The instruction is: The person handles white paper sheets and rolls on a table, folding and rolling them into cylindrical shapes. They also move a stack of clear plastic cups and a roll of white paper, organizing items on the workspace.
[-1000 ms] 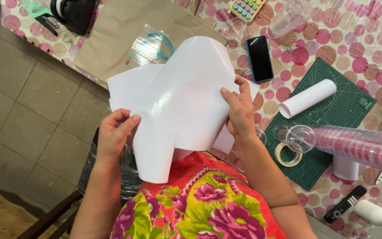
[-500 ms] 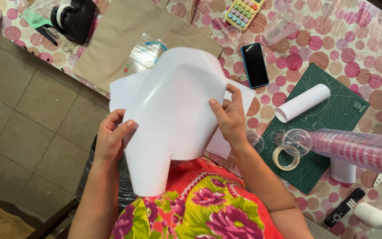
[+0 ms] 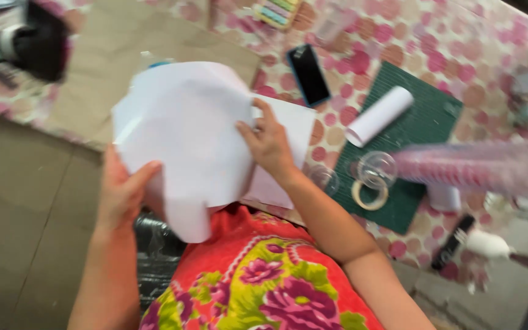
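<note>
- The left hand point(image 3: 120, 192) gripped the lower left edge of a curved white sheet point(image 3: 184, 140), thumb on the front, fingers hidden behind it.
- The right hand point(image 3: 270, 143) pinched the sheet's right edge, at 3 o'clock from the sheet's middle, thumb and fingers pressed onto the paper.
- The sheet was held in the air above the person's lap and the near edge of the bench point(image 3: 459, 49), bowed outward toward the camera; more white paper point(image 3: 291, 131) showed behind it, under the right hand.
- The bench wore a cloth with pink dots.
- A dark phone point(image 3: 308, 74) lay at 1 o'clock from the sheet.
- A green cutting mat point(image 3: 432, 110) lay at 3 o'clock, with a white paper roll point(image 3: 379, 115) on it and a tape ring point(image 3: 369, 194) at its near edge.
- A blurred stack of clear pinkish cups point(image 3: 465, 168) lay on its side across the mat.
- A flat brown piece of card point(image 3: 154, 43) lay at 12 o'clock, behind the sheet.
- A pastel-keyed calculator point(image 3: 276, 12) sat at the far edge, cut off by the frame.
- A black object point(image 3: 38, 43) sat at 10 o'clock, too blurred to name.
</note>
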